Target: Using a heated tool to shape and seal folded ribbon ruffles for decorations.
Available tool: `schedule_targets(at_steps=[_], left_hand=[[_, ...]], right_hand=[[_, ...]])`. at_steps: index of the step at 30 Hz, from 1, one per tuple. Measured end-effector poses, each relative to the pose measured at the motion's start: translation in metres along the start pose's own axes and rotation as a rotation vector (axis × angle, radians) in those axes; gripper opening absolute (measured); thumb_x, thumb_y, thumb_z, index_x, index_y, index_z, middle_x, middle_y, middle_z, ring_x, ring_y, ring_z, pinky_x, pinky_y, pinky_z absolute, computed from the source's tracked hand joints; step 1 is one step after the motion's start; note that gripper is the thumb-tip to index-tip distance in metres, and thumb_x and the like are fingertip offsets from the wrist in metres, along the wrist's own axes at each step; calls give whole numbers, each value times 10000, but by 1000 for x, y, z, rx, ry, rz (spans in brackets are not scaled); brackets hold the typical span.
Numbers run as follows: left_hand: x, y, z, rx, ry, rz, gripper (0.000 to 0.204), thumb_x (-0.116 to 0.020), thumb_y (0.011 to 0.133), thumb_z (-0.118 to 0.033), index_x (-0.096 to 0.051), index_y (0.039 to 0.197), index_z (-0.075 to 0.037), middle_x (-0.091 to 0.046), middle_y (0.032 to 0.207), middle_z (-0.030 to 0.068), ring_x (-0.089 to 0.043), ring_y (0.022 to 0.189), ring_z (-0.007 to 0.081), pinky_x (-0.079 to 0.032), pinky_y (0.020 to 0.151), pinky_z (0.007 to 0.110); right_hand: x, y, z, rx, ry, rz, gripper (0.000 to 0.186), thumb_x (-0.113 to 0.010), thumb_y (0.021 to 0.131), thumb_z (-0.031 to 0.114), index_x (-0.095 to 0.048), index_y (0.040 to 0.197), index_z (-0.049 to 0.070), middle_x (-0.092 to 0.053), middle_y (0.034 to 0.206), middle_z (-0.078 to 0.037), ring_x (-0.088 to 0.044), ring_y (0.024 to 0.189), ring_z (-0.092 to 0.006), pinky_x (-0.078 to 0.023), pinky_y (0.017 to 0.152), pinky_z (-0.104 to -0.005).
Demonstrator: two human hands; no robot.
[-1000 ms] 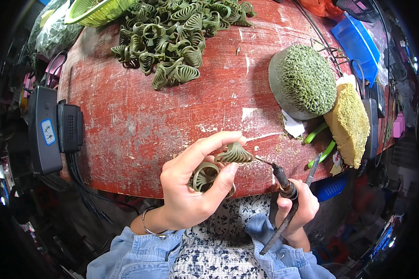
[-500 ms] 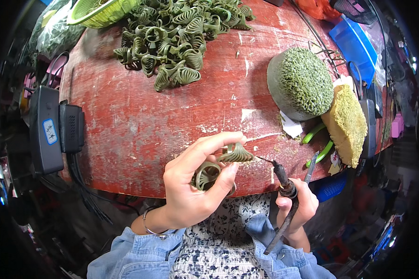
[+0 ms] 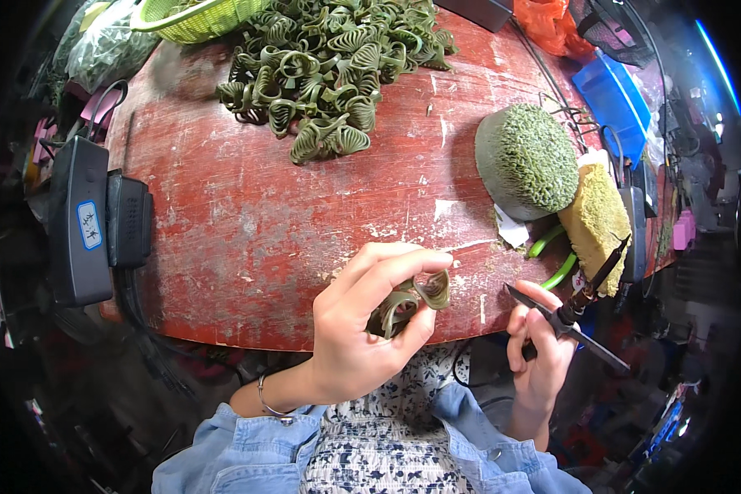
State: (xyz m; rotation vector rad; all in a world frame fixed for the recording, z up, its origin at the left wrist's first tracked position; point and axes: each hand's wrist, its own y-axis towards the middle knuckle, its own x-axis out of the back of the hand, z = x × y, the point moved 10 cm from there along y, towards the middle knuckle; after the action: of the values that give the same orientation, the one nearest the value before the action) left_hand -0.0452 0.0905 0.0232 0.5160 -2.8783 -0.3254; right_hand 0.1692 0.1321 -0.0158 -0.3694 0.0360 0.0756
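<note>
Pinched between the thumb and forefinger of my left hand [image 3: 358,317] is an olive-green ribbed ring [image 3: 435,290] that looks like wax. A second green ring [image 3: 397,311] sits deeper inside the curl of the same hand. To the right, over the table's near edge, my right hand [image 3: 542,342] grips two tools. One is a black pen-like hot tool [image 3: 583,300], its thin bent tip pointing up and away. The other is a slim metal blade [image 3: 598,349] lying crosswise through the fingers, its pointed end toward my left hand. Both tools are apart from the rings.
A heap of similar green rings [image 3: 333,70] covers the far table beside a lime basket [image 3: 198,23]. At right stand a round green-topped block [image 3: 528,160], a yellow sponge-like block [image 3: 597,218], green-handled pliers [image 3: 561,270] and a blue bin [image 3: 613,103]. A black device [image 3: 82,222] is at left.
My right hand has drawn away from the ring and turned, so the pen's tip now faces away and the blade lies across. The ring in my left fingers has been rotated.
</note>
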Motion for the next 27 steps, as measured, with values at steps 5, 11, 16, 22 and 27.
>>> schedule_targets(at_steps=[5, 11, 16, 22, 27], left_hand=[[-1, -2, -8, -89, 28, 5, 425, -620, 587, 88, -593, 988, -49, -569, 950, 112, -586, 841, 228, -487, 692, 285], [-2, -5, -16, -154, 52, -15, 430, -624, 556, 93, -592, 966, -32, -574, 943, 123, -586, 836, 237, -488, 693, 303], [-2, -9, -14, -176, 50, -43, 418, -622, 545, 92, -597, 947, -20, -585, 927, 119, -590, 823, 219, -483, 684, 291], [-2, -9, -15, -187, 57, -55, 429, -625, 522, 112, -605, 931, -18, -588, 908, 116, -598, 799, 217, -487, 668, 285], [-2, -8, -14, -148, 56, -49, 444, -630, 511, 122, -609, 929, -26, -587, 912, 114, -599, 801, 217, -487, 672, 280]], right_hand=[[-30, -18, 23, 111, -96, 32, 179, -516, 851, 117, -517, 877, -60, -573, 552, -152, -435, 331, -97, -323, 329, -176], [-72, -24, 43, 333, -12, 263, 159, -548, 843, 90, -513, 879, -61, -587, 596, -152, -546, 489, -125, -420, 428, -214], [-76, -24, 37, 298, -127, 256, 104, -551, 822, 19, -518, 887, -57, -586, 606, -128, -559, 520, -127, -431, 458, -211], [-72, -22, 36, 323, -205, 198, 103, -536, 834, 28, -512, 896, -51, -590, 637, -128, -559, 538, -116, -440, 468, -201], [-68, -23, 38, 449, -171, 147, 134, -520, 847, 41, -470, 945, -36, -588, 700, -141, -555, 577, -112, -454, 486, -210]])
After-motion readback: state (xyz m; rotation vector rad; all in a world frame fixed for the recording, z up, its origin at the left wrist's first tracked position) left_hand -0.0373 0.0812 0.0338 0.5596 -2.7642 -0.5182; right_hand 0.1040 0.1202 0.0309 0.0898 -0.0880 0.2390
